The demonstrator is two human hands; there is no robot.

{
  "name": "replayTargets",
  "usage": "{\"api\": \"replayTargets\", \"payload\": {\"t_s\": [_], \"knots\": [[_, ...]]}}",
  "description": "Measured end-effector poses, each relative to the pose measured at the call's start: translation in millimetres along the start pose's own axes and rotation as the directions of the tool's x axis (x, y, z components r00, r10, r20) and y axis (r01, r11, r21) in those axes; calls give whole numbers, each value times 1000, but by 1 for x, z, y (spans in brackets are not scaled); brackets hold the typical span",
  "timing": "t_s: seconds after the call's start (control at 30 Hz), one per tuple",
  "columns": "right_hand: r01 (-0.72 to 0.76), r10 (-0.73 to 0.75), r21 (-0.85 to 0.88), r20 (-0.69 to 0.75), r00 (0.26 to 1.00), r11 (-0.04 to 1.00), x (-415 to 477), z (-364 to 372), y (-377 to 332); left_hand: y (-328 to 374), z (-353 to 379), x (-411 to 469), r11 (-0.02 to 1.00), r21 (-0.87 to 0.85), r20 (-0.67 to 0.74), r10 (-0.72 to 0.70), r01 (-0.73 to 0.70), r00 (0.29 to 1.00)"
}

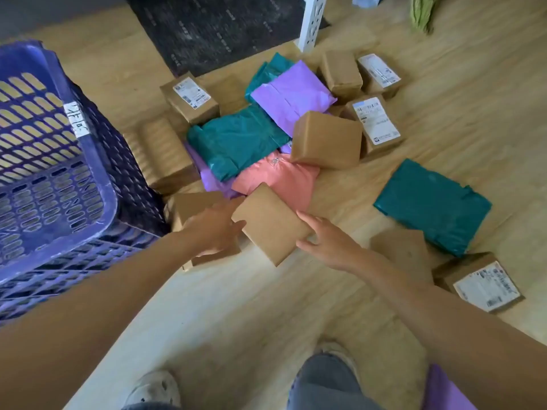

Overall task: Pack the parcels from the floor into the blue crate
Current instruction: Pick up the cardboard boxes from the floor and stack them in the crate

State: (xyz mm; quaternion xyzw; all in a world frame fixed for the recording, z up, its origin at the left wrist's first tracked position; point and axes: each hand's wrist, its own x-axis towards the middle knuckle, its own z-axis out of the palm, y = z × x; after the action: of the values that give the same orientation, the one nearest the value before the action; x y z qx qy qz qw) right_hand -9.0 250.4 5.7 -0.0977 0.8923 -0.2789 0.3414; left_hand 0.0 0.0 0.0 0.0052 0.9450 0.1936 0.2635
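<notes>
The blue crate (pixel 97 179) stands on the floor at the left, with nothing visible inside it. A flat brown cardboard box (pixel 268 223) lies tilted between my hands at the near edge of the parcel pile. My left hand (pixel 214 229) grips its left edge, with the thumb on top. My right hand (pixel 328 242) holds its right edge, fingers along the side. Under my left hand lies another brown box (pixel 192 205). Behind them lie teal (pixel 236 140), purple (pixel 291 90) and pink mailer bags (pixel 281 179) and several more brown boxes.
A teal bag (pixel 432 205), a plain box (pixel 405 253) and a labelled box (pixel 482 282) lie at the right. A dark mat (pixel 219 28) and a white shelf post (pixel 310 22) are at the back. My feet (pixel 157 389) stand on the wooden floor near the bottom.
</notes>
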Motion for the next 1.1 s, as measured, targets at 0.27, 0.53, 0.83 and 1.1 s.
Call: {"api": "replayTargets", "payload": {"t_s": [0.27,0.53,0.83,1.1], "knots": [[-82,80,132,23,997,988,11,10,2,13,10,4,994,-85,2,-74,74,997],[-242,269,516,23,963,822,21,19,4,21,24,21,982,-160,-27,-104,99,994],[-228,293,653,10,956,722,-5,4,-11,38,12,8,938,-316,-36,-158,139,987],[-122,240,637,-101,966,761,-55,-40,-58,66,-50,-51,914,-402,-168,-139,61,976]]}}
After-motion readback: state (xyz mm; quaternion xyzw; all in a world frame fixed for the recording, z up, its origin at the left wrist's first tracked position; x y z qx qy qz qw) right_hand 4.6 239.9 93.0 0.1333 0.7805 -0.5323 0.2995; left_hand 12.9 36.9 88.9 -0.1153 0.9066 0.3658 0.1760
